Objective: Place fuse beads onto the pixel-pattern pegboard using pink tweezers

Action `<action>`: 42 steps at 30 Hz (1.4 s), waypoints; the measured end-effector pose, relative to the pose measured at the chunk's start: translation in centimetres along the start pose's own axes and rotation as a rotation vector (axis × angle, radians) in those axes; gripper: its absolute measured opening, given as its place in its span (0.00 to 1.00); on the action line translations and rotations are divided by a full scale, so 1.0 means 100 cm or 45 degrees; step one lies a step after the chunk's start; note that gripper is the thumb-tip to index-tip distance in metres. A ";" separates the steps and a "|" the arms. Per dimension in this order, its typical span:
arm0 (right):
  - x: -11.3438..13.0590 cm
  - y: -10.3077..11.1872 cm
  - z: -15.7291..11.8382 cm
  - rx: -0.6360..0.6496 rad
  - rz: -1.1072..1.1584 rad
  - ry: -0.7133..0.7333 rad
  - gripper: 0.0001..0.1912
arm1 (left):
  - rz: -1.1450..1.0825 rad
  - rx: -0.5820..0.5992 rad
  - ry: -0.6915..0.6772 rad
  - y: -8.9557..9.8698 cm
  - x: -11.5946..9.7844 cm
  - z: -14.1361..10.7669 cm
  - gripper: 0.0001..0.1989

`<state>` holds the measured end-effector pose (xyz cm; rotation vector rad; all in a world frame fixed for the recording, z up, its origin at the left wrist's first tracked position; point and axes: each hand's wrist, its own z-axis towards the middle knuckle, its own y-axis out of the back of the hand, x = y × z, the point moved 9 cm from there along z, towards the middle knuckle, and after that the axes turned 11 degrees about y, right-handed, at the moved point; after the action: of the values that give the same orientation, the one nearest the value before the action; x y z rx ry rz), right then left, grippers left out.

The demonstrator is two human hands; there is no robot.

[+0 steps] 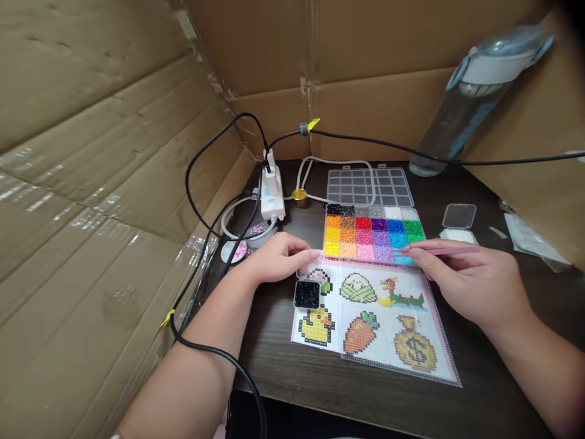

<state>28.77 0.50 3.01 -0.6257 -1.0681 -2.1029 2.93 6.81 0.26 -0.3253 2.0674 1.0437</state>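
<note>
My right hand [475, 283] holds pink tweezers [450, 250], their tips over the blue and purple cells of a compartment box [363, 238] full of coloured beads. My left hand [286, 256] rests at the upper left corner of a pattern sheet [384, 323], its thumb and fingers together near the edge; whether something small is between them is hidden. Just below it, a small clear box of black beads [307, 295] sits on the sheet. Printed pixel pictures show a duck, a carrot, a money bag and a dragon boat.
Behind the beads lies the open clear lid [370, 186]. A power strip [273, 192] with looping black cables stands at the left. A water bottle [479, 100] leans at the back right, near a small open box [458, 235] and plastic bags [532, 238]. Cardboard walls [365, 110] surround the table.
</note>
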 end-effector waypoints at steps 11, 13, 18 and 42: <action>-0.003 0.003 -0.001 0.009 -0.090 0.031 0.11 | -0.515 -0.765 -0.087 0.053 0.014 -0.012 0.32; -0.003 0.003 -0.001 0.009 -0.093 0.031 0.12 | -0.664 -0.858 -0.113 0.061 0.017 -0.016 0.35; -0.003 0.002 -0.002 0.015 -0.097 0.006 0.12 | -0.769 -1.040 -0.133 0.073 0.022 -0.025 0.36; -0.009 -0.037 -0.002 0.693 0.654 -0.085 0.06 | 0.107 -0.160 -0.014 0.010 0.002 0.010 0.17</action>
<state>26.50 2.21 0.42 -0.6149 -1.2854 -1.2888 2.81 8.21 0.28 -0.2979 2.0251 1.2266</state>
